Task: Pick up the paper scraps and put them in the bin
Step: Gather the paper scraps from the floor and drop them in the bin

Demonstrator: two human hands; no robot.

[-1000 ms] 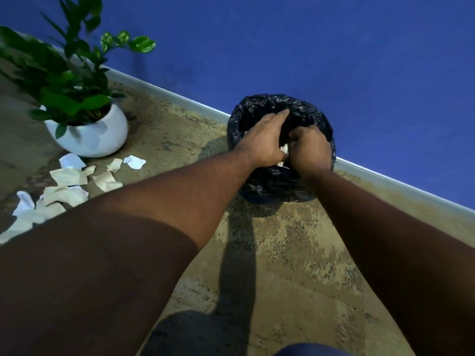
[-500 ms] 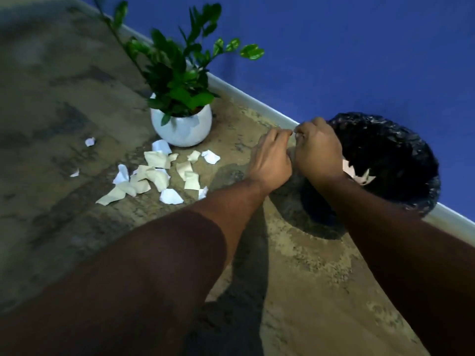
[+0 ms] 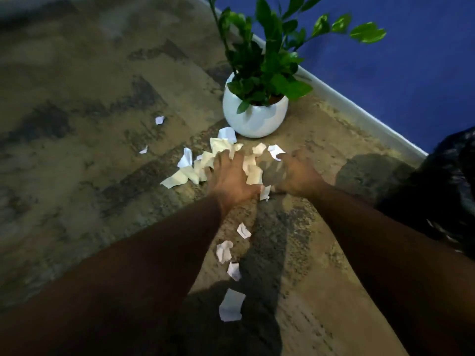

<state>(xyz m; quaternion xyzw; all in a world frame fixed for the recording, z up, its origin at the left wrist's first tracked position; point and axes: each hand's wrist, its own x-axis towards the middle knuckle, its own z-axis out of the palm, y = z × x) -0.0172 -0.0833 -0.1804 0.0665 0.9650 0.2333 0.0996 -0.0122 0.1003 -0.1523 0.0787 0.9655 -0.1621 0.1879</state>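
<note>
A heap of white and cream paper scraps (image 3: 195,170) lies on the floor in front of the plant pot. My left hand (image 3: 231,177) rests palm-down on the heap with its fingers spread. My right hand (image 3: 295,173) is beside it, fingers spread and curled over the right side of the heap, near a white scrap (image 3: 275,150). Several more scraps (image 3: 231,304) trail along the floor between my forearms. The bin, lined with a black bag (image 3: 442,191), shows at the right edge, partly cut off.
A white round pot (image 3: 254,116) with a green leafy plant stands just behind the heap, against the white skirting and blue wall. Two small stray scraps (image 3: 159,120) lie on the mottled brown floor to the left.
Both hands left the bin, where they dropped scraps, and swung left to the heap by the plant. My view turned left, so the bin is now at the right edge.
</note>
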